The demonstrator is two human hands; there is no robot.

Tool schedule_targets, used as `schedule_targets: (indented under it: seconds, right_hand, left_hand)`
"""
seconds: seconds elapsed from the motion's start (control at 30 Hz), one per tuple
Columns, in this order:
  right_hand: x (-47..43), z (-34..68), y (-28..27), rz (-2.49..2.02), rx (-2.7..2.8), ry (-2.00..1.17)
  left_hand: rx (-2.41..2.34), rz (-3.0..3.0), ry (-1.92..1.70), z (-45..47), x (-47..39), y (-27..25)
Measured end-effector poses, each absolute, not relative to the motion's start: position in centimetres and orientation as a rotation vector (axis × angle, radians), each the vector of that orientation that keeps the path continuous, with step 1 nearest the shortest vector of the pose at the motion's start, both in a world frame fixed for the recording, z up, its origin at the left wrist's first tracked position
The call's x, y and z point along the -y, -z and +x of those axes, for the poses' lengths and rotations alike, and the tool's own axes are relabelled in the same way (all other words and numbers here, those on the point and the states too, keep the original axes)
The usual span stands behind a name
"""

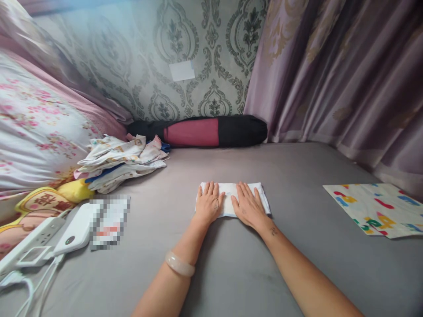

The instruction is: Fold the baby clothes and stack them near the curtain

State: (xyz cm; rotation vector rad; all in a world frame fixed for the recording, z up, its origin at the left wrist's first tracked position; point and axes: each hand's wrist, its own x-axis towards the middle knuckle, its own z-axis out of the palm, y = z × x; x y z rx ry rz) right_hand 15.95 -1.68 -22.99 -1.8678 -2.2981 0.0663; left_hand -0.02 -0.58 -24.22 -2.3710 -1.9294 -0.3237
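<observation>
A folded white cloth [227,200] lies flat on the grey bed sheet [158,264], right in front of me. My left hand [209,203] presses palm-down on its left half, fingers stretched out and pointing away from me. On the right half rests my right hand [248,205], also flat with the fingers extended. The thumbs point toward each other with a strip of cloth showing between them. A pale bangle [180,264] circles my left forearm. Both palms hide part of the cloth.
Left are a clothes pile [128,160], a white power strip [46,233], a white charger-like device [77,229] with cables and a blurred packet [109,222]. A colourful patterned cloth [380,207] lies right. A black-and-red long bag [198,131] lies along the wall; purple curtains [324,79] hang right.
</observation>
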Motion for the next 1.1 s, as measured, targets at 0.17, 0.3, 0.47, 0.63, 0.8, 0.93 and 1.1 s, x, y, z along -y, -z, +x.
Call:
schedule_targets:
  seconds: [0.17,0.3,0.47,0.63,0.8,0.93,1.1]
  right_hand:
    - [1.6,16.2,22.6,-1.897,2.266,0.016]
    - [1.5,16.7,22.8,-1.96,2.248,0.039]
    - [1.4,16.8,23.3,-1.994,2.262,-0.041]
    - [1.2,17.1,23.1,-1.998,2.249,-0.038]
    - [1.1,17.8,23.2,-2.055,2.207,0.012]
    - [1.1,17.8,23.1,-2.071,2.224,-0.032]
    - [0.9,18.5,22.7,-2.093,2.164,-0.001]
  left_hand:
    - [1.903,-2.334,0.35,-0.3,0.8,23.7]
    - [1.928,-2.293,0.33,-0.8,0.9,23.7]
    - [1.959,-2.339,0.271,-1.1,0.8,24.1]
    - [1.984,-2.346,0.251,-1.3,0.9,23.6]
    - [2.041,-2.325,0.231,-2.1,0.7,23.8]
    - [2.08,-2.354,0.172,-2.3,0.6,24.1]
    - [2.075,-2.279,0.269,-2.6,0.6,23.6]
